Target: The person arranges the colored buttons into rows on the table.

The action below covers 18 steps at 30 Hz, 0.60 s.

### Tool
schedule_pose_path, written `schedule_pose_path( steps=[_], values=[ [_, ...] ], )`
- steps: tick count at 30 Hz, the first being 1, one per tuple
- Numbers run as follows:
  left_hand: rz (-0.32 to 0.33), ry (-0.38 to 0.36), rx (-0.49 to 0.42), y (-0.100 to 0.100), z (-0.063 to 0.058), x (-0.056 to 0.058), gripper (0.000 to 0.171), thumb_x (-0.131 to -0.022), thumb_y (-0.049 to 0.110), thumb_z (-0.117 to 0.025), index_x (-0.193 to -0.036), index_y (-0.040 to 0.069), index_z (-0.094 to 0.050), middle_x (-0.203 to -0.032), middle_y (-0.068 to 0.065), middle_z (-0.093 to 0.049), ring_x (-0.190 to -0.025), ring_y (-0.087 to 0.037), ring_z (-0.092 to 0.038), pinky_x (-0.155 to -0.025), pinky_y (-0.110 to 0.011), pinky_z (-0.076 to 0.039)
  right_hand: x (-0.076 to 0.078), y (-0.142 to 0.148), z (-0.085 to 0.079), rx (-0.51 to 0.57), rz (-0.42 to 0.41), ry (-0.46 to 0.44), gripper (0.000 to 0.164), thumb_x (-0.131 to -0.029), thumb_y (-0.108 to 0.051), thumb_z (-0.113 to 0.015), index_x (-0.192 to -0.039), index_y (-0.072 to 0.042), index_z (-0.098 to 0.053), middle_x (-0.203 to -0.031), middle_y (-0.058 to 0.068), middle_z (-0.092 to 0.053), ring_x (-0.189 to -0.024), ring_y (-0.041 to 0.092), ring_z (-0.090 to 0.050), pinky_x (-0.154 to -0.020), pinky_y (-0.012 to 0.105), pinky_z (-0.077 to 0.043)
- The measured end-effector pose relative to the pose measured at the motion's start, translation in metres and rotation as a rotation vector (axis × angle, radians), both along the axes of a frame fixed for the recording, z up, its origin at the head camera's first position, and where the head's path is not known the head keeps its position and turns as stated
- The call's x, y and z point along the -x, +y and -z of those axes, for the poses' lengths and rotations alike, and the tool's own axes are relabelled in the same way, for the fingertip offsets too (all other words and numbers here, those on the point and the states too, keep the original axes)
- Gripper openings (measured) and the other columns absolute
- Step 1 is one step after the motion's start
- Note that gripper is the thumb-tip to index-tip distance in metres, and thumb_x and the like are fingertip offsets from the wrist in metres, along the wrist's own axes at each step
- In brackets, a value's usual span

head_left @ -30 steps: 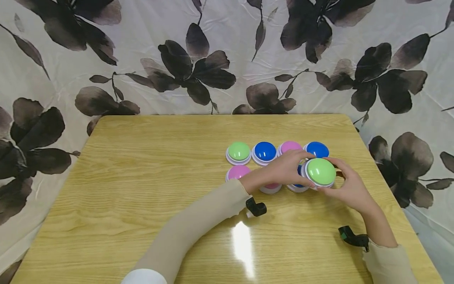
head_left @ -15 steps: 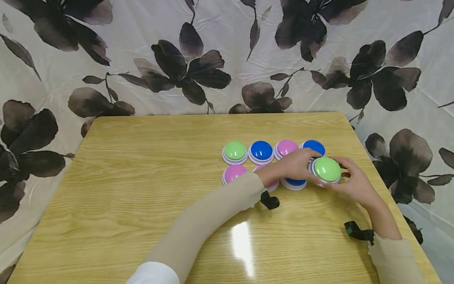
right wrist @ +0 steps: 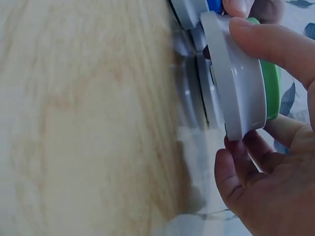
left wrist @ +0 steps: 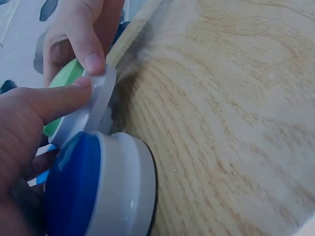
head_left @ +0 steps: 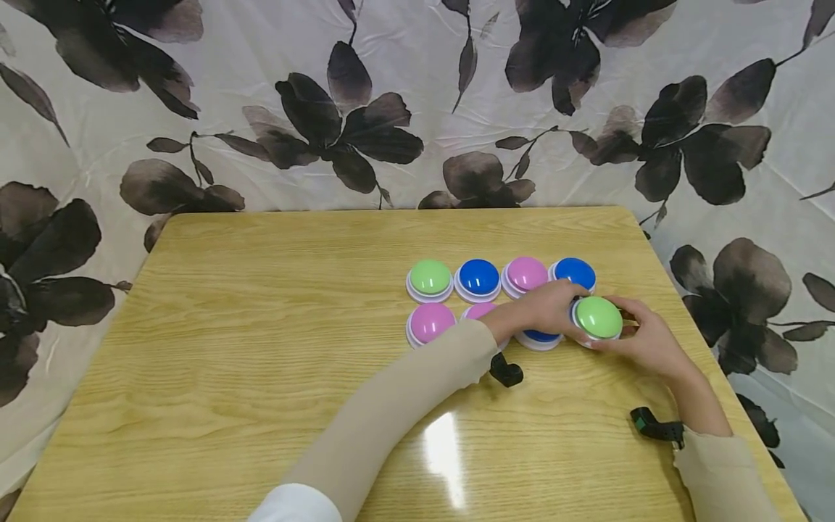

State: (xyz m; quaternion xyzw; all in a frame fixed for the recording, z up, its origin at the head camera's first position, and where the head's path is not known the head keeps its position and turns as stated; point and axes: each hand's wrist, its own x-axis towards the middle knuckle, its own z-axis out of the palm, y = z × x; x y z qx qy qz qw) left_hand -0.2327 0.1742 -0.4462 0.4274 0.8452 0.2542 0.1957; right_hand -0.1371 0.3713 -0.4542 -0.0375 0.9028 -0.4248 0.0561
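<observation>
Both hands hold a domed green push button (head_left: 599, 317) with a white base at the right end of the front row. My left hand (head_left: 554, 310) grips its left side, thumb on the near edge. From the right, my right hand (head_left: 646, 341) grips the same base with thumb and fingers. In the right wrist view, the white base (right wrist: 241, 78) appears slightly off the table. A blue button (left wrist: 74, 187) stands beside it, under my left hand; in the head view the hand partly hides that blue button (head_left: 540, 338).
Behind runs a row with a green button (head_left: 430, 277), a blue one (head_left: 478, 277), a pink one (head_left: 527, 273) and another blue one (head_left: 575, 272). In front are a pink button (head_left: 432, 322) and a second pink one (head_left: 479, 310), partly hidden by my left arm. The wooden table (head_left: 261, 326) meets a floral cloth.
Both hands have shifted the green button to the right, away from over the front blue button, then slightly lower in the head view. The head view itself has shifted slightly.
</observation>
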Motion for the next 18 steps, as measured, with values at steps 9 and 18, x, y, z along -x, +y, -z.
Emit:
schedule_pose_path(
  steps=[9, 18],
  values=[
    [-0.02, 0.031, 0.042, 0.0007, 0.0038, -0.0021, 0.079, -0.077, 0.048, -0.08, -0.14, 0.011, -0.05, -0.125, 0.005, -0.056, -0.111, -0.004, -0.049, -0.092, -0.015, -0.039, -0.0003, -0.0037, 0.0039, 0.043, 0.023, -0.068, 0.084, -0.077, -0.021, -0.085, -0.145, -0.001, -0.04, -0.135, 0.019, -0.045, -0.097, 0.014, -0.054, -0.075, 0.016, -0.048],
    [-0.08, -0.059, 0.044, 0.0003, 0.0021, -0.0018, 0.079, -0.077, 0.044, -0.081, -0.142, 0.013, -0.049, -0.13, 0.006, -0.056, -0.113, -0.003, -0.051, -0.094, -0.015, -0.039, 0.0014, -0.0064, 0.0027, 0.043, 0.082, -0.147, 0.088, -0.078, -0.027, -0.084, -0.147, 0.0, -0.036, -0.138, 0.022, -0.042, -0.105, 0.026, -0.047, -0.076, 0.017, -0.044]
  ],
)
